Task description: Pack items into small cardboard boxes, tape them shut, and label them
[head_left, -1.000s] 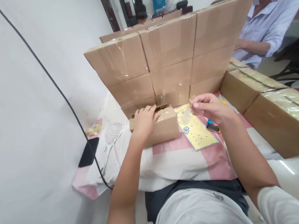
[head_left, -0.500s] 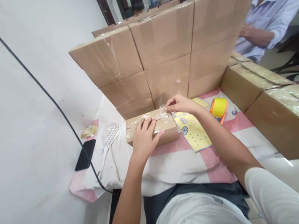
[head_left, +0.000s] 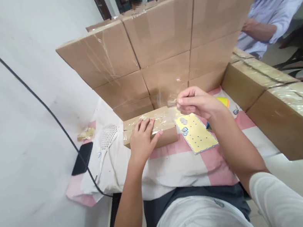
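The left hand (head_left: 143, 136) lies flat, fingers spread, on the box (head_left: 165, 137) beneath it; firm, even pressure should steady it. The right hand (head_left: 195, 102) pinches what looks like tape (head_left: 172, 102), best drawn taut and straight.

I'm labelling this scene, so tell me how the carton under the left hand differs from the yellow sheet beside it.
The carton is plain brown; the sheet is yellow with blue dots. The carton is a box with depth; the sheet is thin and flat. The left hand rests on the carton, while that hand is off the sheet. Both lie on the pink-and-white cloth.
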A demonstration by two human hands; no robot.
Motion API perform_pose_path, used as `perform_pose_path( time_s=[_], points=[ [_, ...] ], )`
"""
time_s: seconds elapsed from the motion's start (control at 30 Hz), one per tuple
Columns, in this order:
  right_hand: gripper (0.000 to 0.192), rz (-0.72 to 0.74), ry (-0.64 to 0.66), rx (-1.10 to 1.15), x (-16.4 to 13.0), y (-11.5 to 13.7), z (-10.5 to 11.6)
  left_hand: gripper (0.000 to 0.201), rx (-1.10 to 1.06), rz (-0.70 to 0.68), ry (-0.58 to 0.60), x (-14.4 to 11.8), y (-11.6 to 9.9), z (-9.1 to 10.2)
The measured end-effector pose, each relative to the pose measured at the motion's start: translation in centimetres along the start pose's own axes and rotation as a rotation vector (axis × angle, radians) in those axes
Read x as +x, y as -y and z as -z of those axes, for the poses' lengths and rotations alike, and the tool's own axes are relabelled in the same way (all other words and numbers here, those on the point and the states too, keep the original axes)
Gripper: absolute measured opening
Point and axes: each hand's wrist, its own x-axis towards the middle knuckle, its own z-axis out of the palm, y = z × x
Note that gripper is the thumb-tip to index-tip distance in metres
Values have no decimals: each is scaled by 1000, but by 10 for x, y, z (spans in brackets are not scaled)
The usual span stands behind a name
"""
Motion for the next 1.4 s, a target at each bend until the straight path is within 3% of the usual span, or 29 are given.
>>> perform_pose_path(
  time_s=[0.07,0.13,0.23,0.33,0.53,0.73,0.87,0.97,1.13,1.4],
  points=[
    [41,-116,30,-111,7,-9,2,57,3,-1,-9,0,-1,0],
    [37,-206,-19,-264,20,-26,6,57,5,-3,-21,-1,-2,0],
    [29,-244,-136,-414,38,-54,13,57,11,-1,-38,-2,-2,-1],
    [25,-241,-162,-439,45,-66,19,57,15,-5,-45,-4,-2,-2],
    [29,-198,-164,-427,41,-61,16,59,20,-10,-36,-2,-3,-2],
    [44,-42,-141,-167,18,-26,9,54,46,4,-30,-1,-5,-2],
    [49,-112,8,-59,7,-11,11,54,47,14,-26,-2,-6,-2],
    [42,-225,28,-131,15,-19,13,54,53,17,-27,-3,-6,-2],
    [32,-321,-171,-339,36,-44,19,55,63,1,-35,-3,-5,-3],
    [35,-295,-159,-350,44,-61,27,53,57,2,-49,-4,-5,-5]
  ],
)
